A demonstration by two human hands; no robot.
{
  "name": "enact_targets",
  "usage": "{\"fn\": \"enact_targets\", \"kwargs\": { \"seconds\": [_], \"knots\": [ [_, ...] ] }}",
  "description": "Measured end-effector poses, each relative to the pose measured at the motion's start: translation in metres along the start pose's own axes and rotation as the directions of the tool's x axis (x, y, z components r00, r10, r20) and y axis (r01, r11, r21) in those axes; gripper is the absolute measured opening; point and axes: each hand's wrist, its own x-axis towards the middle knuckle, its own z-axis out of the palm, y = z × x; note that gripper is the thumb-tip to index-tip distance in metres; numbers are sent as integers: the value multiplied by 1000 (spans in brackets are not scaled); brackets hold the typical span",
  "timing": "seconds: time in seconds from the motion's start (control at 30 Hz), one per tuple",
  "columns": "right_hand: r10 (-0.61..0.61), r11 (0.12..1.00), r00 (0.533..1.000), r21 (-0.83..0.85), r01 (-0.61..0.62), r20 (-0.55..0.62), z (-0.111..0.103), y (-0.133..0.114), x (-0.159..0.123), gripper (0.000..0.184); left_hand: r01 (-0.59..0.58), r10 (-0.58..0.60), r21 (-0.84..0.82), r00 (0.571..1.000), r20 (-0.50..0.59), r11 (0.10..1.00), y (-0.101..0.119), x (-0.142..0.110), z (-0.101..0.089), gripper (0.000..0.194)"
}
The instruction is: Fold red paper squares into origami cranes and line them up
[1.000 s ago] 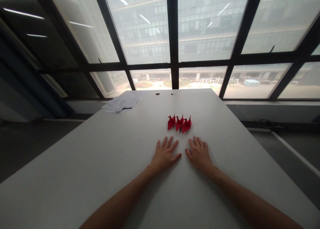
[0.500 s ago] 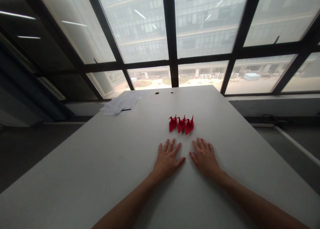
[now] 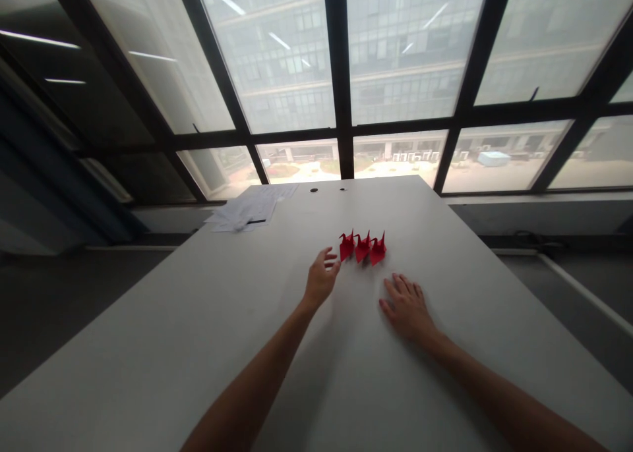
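Three red origami cranes stand side by side on the white table (image 3: 208, 327): a left crane (image 3: 347, 247), a middle crane (image 3: 362, 248) and a right crane (image 3: 378, 250). Just left of the row is my left hand (image 3: 322, 275), raised a little with its fingers apart and slightly curled, holding nothing. Its fingertips come close to the left crane; whether they touch it I cannot tell. My right hand (image 3: 406, 307) lies flat on the tabletop, fingers spread, nearer to me than the right crane.
Loose papers (image 3: 244, 209) with a dark pen (image 3: 256, 221) on them lie at the table's far left. Two small holes, one a dark grommet (image 3: 314, 190), are near the far edge. Behind rises a window wall with dark frames (image 3: 341, 76). A blue curtain (image 3: 64, 169) hangs at left.
My left hand has lifted off the table and moved forward, turning sideways beside the left crane. The right hand stays flat in place. The view has shifted slightly.
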Motion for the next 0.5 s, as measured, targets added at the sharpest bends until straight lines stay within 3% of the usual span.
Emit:
{"fn": "enact_targets", "kwargs": {
  "seconds": [0.13,0.27,0.4,0.5],
  "knots": [
    [7,1000,1000,8,-7,9,-2,-1,0,55,-24,26,23,998,-65,999,-1,58,5,51],
    [3,1000,1000,20,-4,16,-4,-2,0,54,-62,62,7,998,0,998,-5,100,23,54],
    [-2,1000,1000,21,2,11,-6,-2,-1,54,-67,73,-55,993,98,996,-13,114,32,30],
    [0,1000,1000,13,0,15,-5,-1,0,54,-55,65,-108,993,96,993,-24,110,21,23]
  ]
}}
